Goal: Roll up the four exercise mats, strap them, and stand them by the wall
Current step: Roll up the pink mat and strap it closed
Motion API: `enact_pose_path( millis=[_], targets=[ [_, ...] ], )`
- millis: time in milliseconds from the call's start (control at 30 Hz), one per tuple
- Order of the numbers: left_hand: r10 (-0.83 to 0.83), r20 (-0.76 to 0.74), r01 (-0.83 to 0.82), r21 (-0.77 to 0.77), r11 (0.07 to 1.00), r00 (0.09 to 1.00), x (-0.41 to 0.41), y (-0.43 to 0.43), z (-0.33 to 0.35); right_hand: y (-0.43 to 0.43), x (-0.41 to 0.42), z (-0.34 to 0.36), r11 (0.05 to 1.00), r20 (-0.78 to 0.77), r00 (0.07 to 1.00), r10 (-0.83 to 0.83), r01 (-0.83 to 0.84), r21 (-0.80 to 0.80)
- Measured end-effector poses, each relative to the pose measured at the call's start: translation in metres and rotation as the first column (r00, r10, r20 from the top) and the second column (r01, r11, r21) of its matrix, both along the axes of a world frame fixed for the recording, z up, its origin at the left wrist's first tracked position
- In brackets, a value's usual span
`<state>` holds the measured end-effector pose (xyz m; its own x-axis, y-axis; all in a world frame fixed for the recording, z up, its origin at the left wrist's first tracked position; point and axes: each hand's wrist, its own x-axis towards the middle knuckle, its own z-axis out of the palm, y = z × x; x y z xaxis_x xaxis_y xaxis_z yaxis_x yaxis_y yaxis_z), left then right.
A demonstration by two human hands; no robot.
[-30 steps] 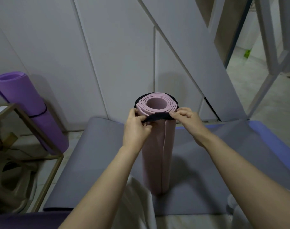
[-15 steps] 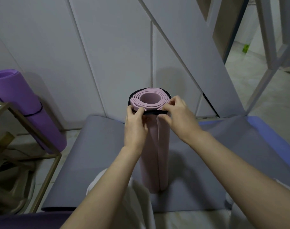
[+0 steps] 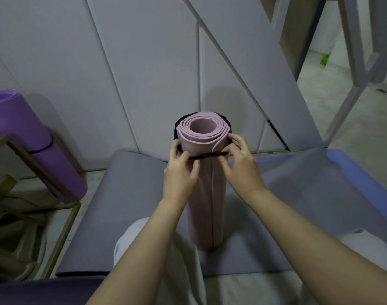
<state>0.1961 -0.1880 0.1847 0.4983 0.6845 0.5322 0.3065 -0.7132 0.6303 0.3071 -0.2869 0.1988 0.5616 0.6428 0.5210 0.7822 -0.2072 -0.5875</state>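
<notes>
1. While the pink rolled mat (image 3: 207, 194) stands upright on the grey mat (image 3: 122, 216), a black strap (image 3: 207, 155) rings its top
2. Left hand (image 3: 180, 172) and right hand (image 3: 241, 170) each pinch that strap

left hand (image 3: 180, 172): raised, back toward camera, thumb and curled fingers pinching left end of black strap (image 3: 208, 155) | right hand (image 3: 241, 170): raised level with it, fingers curled, pinching strap's right end | forearms: both bare, reaching forward from lower frame edge, converging
</notes>
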Motion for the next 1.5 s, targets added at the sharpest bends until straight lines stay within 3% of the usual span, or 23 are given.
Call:
enact_pose_path(
  millis=[167,433,567,733,800,967,1167,1267,1367,1500],
  targets=[
    [-0.025,0.002,0.026,-0.14,0.99,1.0,-0.003,-0.006,0.0,0.004,-0.007,0.013,0.994,-0.037,0.997,-0.063,0.06,-0.088],
    [-0.089,0.072,0.098,-0.133,0.986,0.993,-0.011,-0.011,0.018,-0.003,-0.012,0.018,0.989,-0.085,0.992,-0.091,0.08,-0.128],
    [-0.014,0.135,0.039,-0.188,0.981,0.991,-0.004,-0.008,0.03,-0.005,-0.011,0.018,0.991,-0.105,0.992,-0.076,0.063,-0.12],
    [0.155,0.158,-0.096,-0.329,0.939,0.975,0.001,0.001,0.042,0.003,-0.02,0.033,0.989,-0.369,0.924,-0.103,0.136,0.065],
    [0.198,0.129,-0.138,-0.374,0.917,0.972,0.001,0.005,0.048,0.007,-0.015,0.044,0.979,-0.442,0.885,-0.147,0.194,0.062],
    [0.161,0.018,-0.135,-0.458,0.878,0.987,0.003,0.012,0.057,0.01,0.005,0.058,0.953,-0.337,0.893,-0.3,0.266,-0.143],
    [0.16,0.049,-0.097,-0.611,0.786,0.986,0.003,0.017,0.062,0.016,0.019,0.066,0.879,-0.133,0.933,-0.334,0.257,-0.402],
    [0.183,0.067,-0.095,-0.652,0.752,0.981,0.002,0.019,0.066,0.02,0.021,0.072,0.849,-0.087,0.931,-0.353,0.28,-0.448],
    [0.192,0.012,-0.145,-0.61,0.779,0.981,0.003,0.026,0.07,0.024,0.019,0.079,0.844,-0.053,0.935,-0.35,0.29,-0.452],
    [0.183,0.053,-0.105,-0.653,0.75,0.982,0.009,0.034,0.072,0.029,0.014,0.081,0.853,-0.117,0.933,-0.34,0.253,-0.456]
  ],
)
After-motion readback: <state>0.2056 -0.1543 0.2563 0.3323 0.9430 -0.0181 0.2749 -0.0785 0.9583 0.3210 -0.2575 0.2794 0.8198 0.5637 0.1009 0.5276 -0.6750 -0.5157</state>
